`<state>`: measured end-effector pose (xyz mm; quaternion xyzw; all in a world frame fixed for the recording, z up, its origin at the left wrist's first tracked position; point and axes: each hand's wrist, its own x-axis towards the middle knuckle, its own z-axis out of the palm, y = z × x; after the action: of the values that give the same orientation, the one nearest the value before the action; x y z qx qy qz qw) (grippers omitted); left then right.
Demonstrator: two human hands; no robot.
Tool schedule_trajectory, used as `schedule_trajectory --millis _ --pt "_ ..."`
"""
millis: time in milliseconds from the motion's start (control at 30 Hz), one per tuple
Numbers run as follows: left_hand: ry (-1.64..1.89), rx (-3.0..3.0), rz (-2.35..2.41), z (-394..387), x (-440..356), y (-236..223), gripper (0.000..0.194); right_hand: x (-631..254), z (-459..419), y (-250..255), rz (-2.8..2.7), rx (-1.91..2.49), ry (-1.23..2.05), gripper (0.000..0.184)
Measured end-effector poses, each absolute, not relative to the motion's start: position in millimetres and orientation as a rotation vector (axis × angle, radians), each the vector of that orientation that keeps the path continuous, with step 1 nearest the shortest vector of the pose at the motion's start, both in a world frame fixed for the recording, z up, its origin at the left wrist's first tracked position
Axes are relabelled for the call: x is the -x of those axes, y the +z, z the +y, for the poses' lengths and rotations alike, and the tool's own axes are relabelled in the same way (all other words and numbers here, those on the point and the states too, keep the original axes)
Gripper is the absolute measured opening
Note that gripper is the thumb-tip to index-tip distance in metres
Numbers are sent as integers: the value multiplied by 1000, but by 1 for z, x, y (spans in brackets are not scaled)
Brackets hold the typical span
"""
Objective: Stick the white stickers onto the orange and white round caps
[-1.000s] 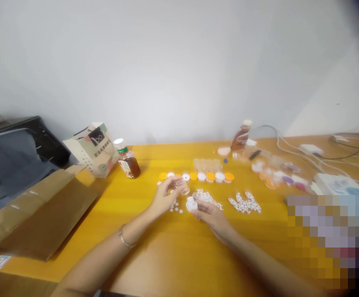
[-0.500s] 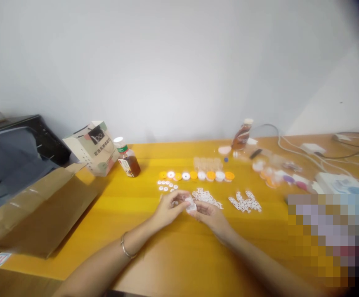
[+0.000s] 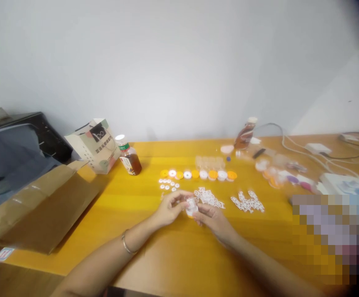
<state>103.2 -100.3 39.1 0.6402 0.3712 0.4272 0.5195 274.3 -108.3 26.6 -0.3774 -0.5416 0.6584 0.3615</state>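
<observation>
Between my two hands is a small whitish, partly clear plastic piece (image 3: 192, 207) with a trace of orange at its lower edge; its exact kind is too blurred to tell. My left hand (image 3: 172, 207) pinches it from the left with thumb and fingers. From the right, the fingers of my right hand (image 3: 213, 219) close on its lower side. Just beyond the hands lies a pile of white cut-out plastic pieces (image 3: 209, 197). Several small white discs (image 3: 168, 184) sit behind my left hand. Farther back runs a row of orange and white round pieces (image 3: 195, 174).
A second white pile (image 3: 248, 202) lies to the right. Behind the row sits a clear moulded tray (image 3: 210, 162). Bottles stand at left (image 3: 130, 161) and back right (image 3: 244, 134). A paper bag (image 3: 97, 144) and cardboard box (image 3: 49, 210) occupy the left; cables (image 3: 306, 152) and clutter the right.
The plastic piece has turned more upright between my fingers, and orange now shows at its bottom. My right hand's fingers have shifted lower on it. The whole view has moved slightly.
</observation>
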Motion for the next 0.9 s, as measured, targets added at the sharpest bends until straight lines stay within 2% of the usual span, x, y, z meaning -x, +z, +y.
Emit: schedule_trajectory --millis 133,267,500,633,900 --pt "931 -1409 681 -100 -102 44 39 -273 -111 29 -1321 924 1771 24" --pt "1059 -1445 795 -100 -105 42 39 -273 -111 31 -1357 926 1751 25" --pt "1026 -1372 713 -99 -104 39 46 -273 -109 29 -1331 957 1734 23" --pt "1016 -1427 811 -99 -103 40 36 -272 -109 29 -1339 959 1749 22" --pt "999 -1428 782 -99 -103 45 34 -271 -110 30 -1354 973 1759 23"
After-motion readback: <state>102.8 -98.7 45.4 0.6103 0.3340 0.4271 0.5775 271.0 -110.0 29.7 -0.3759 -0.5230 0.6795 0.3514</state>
